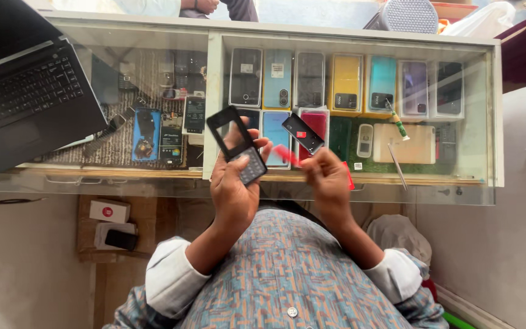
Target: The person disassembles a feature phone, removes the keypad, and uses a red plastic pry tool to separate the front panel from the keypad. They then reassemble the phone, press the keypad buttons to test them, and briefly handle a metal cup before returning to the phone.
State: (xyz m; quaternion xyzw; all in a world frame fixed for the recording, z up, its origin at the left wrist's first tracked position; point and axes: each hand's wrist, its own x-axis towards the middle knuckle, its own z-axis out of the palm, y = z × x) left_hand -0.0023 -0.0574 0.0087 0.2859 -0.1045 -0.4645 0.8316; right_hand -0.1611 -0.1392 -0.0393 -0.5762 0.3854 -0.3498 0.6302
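Glass-topped, the shop display counter (pixel 360 38) fills the head view, with rows of phones and phone boxes beneath the pane and a black laptop (pixel 22 91) resting on its left end. Above the counter's near edge, the left hand (pixel 234 183) is clenched around a black keypad phone front housing (pixel 237 143), its empty screen frame tilted up and left. Just beside it, the right hand (pixel 329 180) pinches a small black phone part with a red patch (pixel 303 134) between fingertips. A screwdriver (pixel 397 123) lies on the glass to the right, well apart.
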